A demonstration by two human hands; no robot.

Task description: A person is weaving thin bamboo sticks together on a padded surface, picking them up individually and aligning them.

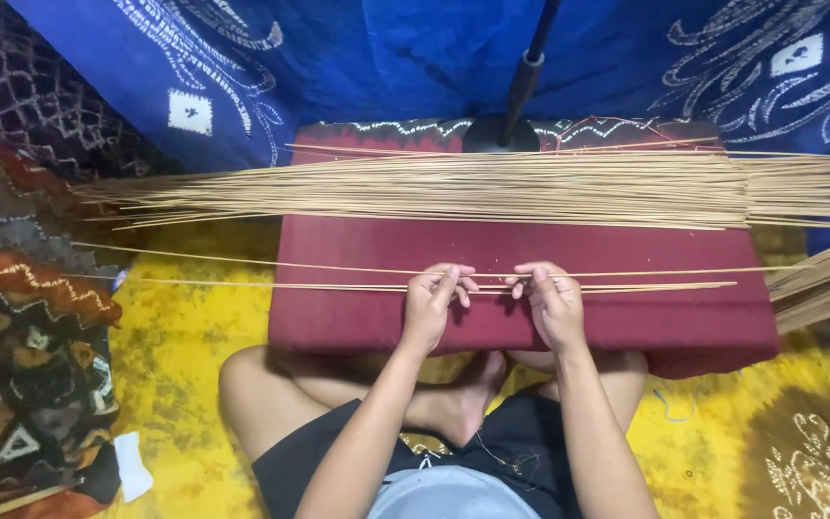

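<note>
I sit cross-legged before a dark red cushion [357, 308]. My left hand [434, 303] and my right hand [548, 303] lie close together at its front, each pinching a few thin tan sticks [271, 285] that run left to right across the cushion. One more single stick [338, 268] lies just behind them. A thick spread of the same long sticks [492, 187] rests across the back of the cushion, reaching past both sides.
A black stand with a round base [500, 135] rises at the cushion's far edge. Another bundle of sticks [823, 279] juts in from the right. Blue patterned cloth [386, 58] hangs behind, yellow cloth [184, 346] covers the floor, and brown patterned fabric [21, 365] lies at left.
</note>
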